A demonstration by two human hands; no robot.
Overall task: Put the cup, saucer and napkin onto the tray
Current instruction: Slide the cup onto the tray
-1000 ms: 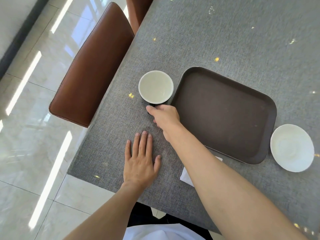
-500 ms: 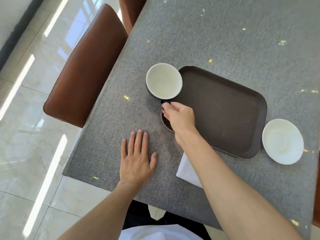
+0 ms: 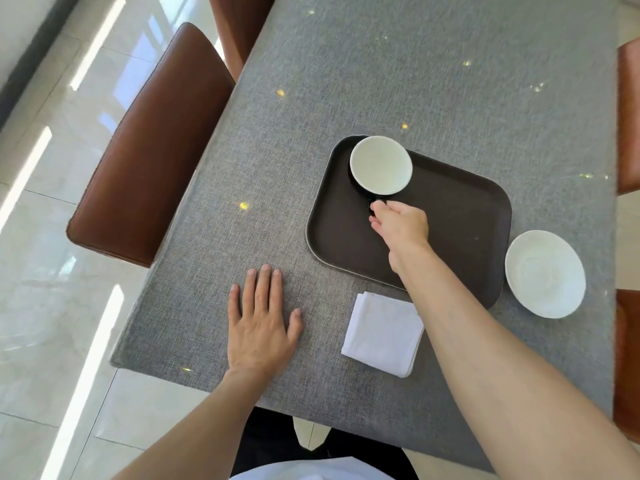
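A cup (image 3: 381, 164), dark outside and white inside, is over the far left corner of the dark brown tray (image 3: 464, 209). My right hand (image 3: 401, 225) pinches its dark handle; whether the cup rests on the tray I cannot tell. My left hand (image 3: 261, 320) lies flat on the grey table, fingers apart, holding nothing. A white saucer (image 3: 545, 273) sits on the table just right of the tray. A folded white napkin (image 3: 382, 332) lies on the table in front of the tray, partly under my right forearm.
The grey cloth-covered table (image 3: 433, 81) stretches far ahead. Brown leather chairs (image 3: 149, 150) stand along its left side, and another brown chair (image 3: 628, 116) shows at the right edge. The table's near edge is just below my left wrist.
My right hand has carried the cup by its handle from the table left of the tray to over the tray's far left corner. My left hand stayed flat. The napkin is now uncovered.
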